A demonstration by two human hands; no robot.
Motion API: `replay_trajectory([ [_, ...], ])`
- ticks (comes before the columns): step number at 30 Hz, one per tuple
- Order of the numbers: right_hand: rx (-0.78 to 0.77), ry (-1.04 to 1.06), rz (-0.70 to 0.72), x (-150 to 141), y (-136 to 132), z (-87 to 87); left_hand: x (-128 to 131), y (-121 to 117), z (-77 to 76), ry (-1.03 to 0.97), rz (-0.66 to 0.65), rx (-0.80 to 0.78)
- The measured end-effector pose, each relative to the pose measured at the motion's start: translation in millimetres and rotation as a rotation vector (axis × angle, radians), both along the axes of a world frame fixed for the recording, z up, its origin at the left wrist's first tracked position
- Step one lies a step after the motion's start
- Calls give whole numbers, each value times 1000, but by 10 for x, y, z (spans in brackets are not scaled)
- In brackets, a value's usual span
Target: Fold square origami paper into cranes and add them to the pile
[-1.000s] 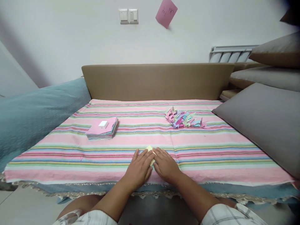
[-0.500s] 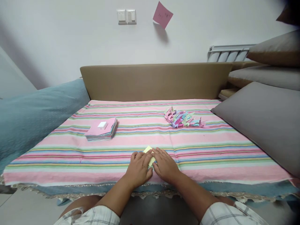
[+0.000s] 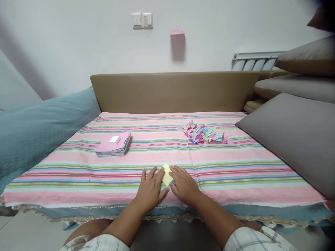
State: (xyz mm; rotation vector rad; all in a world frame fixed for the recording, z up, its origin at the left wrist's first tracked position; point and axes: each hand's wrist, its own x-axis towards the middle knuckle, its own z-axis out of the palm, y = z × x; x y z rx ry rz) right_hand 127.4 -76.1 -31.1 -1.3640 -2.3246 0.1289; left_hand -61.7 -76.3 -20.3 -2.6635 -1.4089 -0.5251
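Note:
A small folded piece of yellow paper (image 3: 166, 175) lies diamond-wise on the striped cloth near the front edge. My left hand (image 3: 151, 186) rests flat to its left, fingers spread, with a fingertip at the paper's left corner. On the other side my right hand (image 3: 185, 184) lies flat with fingers stretched out, its fingertips on or beside the right corner. Neither hand grips the paper. The outer corners of the paper are partly hidden under the fingertips.
A stack of coloured paper (image 3: 112, 150) with a small white block (image 3: 114, 140) on top stands to the left. Folded paper pieces (image 3: 202, 133) in several colours lie in a row at the back right. Grey cushions (image 3: 290, 129) flank the right; a blue bolster (image 3: 47, 122) flanks the left.
My left hand has moved left and spread its fingers, showing more of the yellow paper. My right hand has barely moved. The pink note on the wall has flapped upward.

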Motion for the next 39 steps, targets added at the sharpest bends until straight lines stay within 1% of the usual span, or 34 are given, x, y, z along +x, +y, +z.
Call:
replay_trajectory([
  [3, -27, 24, 5, 16, 6, 14, -34, -7, 22, 49, -57, 10],
  [6, -60, 70, 15, 36, 22, 43, -54, -5, 58, 96, -107, -15],
  [12, -60, 186, -44, 13, 76, 27, -57, 10, 69, 135, -108, -34],
  [16, -76, 218, -50, 3, 98, 11, -51, 13, 64, 154, -96, -41],
  [19, -107, 214, -68, 6, 94, 35, -50, 17, 65, 158, -98, -37],
  [22, -138, 201, -120, 3, 78, 64, -53, 21, 64, 157, -97, -34],
  [28, -139, 180, -160, -4, 69, 63, -20, -11, 87, 131, -82, -26],
  [31, -140, 152, -166, -5, 75, 62, 33, -28, 100, 103, -129, 10],
  [34, -141, 135, -168, -2, 77, 69, 77, -17, 88, 83, -197, -4],
  [36, -131, 136, -180, 10, 79, 72, 88, -3, 70, 71, -202, -28],
  [39, -128, 164, -248, 48, 91, 71, 82, 12, 54, 60, -200, -35],
])
